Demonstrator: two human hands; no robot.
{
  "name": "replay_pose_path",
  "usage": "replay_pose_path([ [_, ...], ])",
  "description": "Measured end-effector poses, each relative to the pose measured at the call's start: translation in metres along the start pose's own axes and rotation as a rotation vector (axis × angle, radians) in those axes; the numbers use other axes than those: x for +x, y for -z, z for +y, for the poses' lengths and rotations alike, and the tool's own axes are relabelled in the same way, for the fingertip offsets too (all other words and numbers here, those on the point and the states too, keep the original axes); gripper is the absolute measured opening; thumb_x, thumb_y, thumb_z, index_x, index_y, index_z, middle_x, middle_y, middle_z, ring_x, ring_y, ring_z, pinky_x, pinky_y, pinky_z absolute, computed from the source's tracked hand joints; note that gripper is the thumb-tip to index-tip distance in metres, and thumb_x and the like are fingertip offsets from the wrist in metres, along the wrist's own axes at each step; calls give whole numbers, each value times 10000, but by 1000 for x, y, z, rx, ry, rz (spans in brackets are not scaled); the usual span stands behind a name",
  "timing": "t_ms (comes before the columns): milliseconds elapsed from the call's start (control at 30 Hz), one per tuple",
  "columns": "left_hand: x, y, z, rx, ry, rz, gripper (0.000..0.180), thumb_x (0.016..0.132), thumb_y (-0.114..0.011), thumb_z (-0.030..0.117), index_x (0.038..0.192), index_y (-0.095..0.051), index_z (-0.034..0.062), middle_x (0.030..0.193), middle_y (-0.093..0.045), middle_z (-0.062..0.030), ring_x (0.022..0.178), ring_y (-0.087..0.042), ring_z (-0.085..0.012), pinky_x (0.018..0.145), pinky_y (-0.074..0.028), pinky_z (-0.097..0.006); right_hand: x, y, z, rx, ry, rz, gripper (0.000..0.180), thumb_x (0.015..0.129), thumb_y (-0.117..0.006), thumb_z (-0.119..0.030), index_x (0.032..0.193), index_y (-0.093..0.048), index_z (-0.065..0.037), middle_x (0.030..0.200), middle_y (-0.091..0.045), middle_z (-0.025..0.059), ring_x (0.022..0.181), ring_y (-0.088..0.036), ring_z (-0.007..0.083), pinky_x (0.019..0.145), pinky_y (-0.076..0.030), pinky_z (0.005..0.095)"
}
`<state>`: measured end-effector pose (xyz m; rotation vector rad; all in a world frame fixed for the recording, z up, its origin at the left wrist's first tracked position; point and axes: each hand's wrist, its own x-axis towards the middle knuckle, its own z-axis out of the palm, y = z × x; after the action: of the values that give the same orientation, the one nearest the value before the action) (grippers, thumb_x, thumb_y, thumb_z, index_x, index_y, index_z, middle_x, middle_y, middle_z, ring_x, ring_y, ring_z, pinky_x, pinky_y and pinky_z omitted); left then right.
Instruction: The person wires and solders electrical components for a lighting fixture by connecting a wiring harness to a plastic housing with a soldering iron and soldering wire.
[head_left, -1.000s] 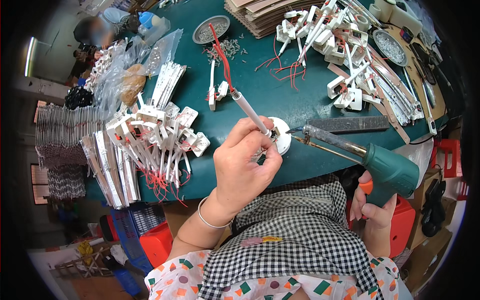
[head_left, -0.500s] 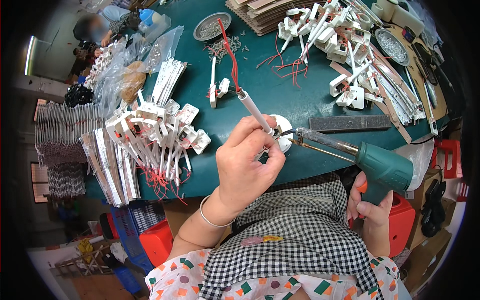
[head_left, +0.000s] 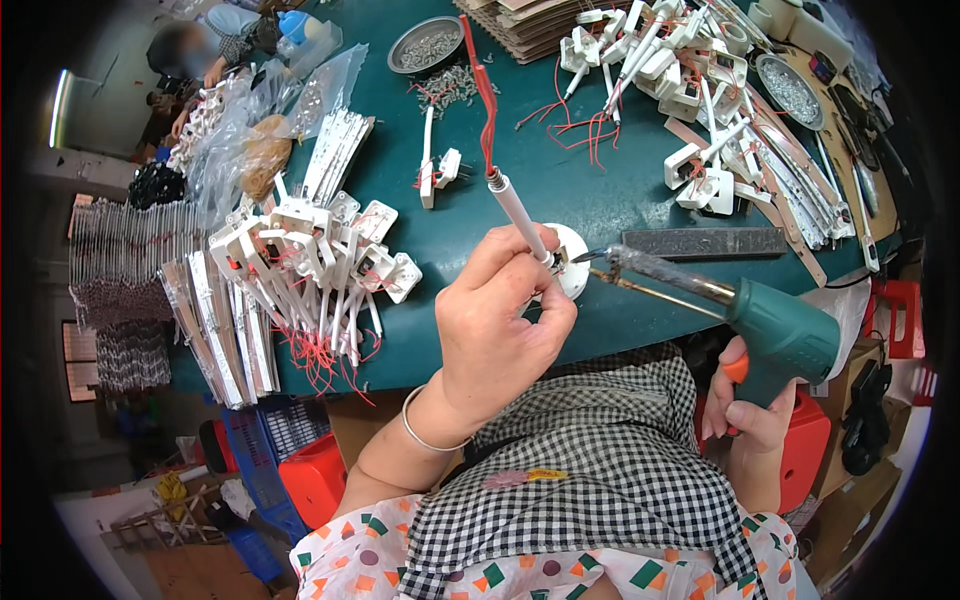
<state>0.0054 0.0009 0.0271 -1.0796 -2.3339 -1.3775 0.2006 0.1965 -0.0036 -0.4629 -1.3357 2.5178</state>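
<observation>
My left hand is closed around a white tube that tilts up and away. Red wires stick out of its far end. Beneath the fingers shows part of a white round plastic piece at the tube's lower end; the rest is hidden by the hand. My right hand grips the handle of a green soldering gun with an orange trigger. The dark tip of the gun points left and sits close to the round piece; whether it touches, I cannot tell. A thin metal feed tube runs below its barrel.
White plastic fittings with red wires are heaped on the left, more fittings at the back right. A dark bar lies behind the gun. Metal dishes hold small parts. A person works at the far left.
The soldering gun has drawn back slightly to the right, its tip moving off the tube's lower end. The left hand and tube have shifted slightly right.
</observation>
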Motion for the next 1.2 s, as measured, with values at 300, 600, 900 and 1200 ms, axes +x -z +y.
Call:
replay_pose_path([
  [300,1,-4,2,46,-6,19,123,626,-654,-92,702,-598,-15,957,-676,-124,810,-681,-214,713,-546,-299,3,2,8,-41,22,-45,460,695,-722,-38,1068,-485,89,753,-521,137,457,-527,165,411,-519,297],
  [600,2,-4,2,45,-22,32,128,615,-650,-94,692,-587,-13,946,-676,-123,797,-680,-216,702,-545,-297,6,-3,9,-43,-4,-57,367,707,-726,-60,950,-461,18,665,-482,97,432,-511,157,417,-524,307],
  [900,1,-5,2,56,-21,39,131,613,-650,-97,692,-585,-16,937,-673,-123,792,-680,-213,688,-543,-292,5,1,8,-65,-11,-69,369,702,-718,-24,971,-475,40,714,-504,116,492,-536,157,458,-540,292],
  [1200,3,-6,-1,80,-102,61,159,616,-645,-126,739,-595,-38,929,-663,-96,596,-637,-160,525,-516,-263,3,1,3,-33,-28,-36,466,679,-712,4,1079,-493,97,755,-534,140,531,-554,165,462,-542,303],
])
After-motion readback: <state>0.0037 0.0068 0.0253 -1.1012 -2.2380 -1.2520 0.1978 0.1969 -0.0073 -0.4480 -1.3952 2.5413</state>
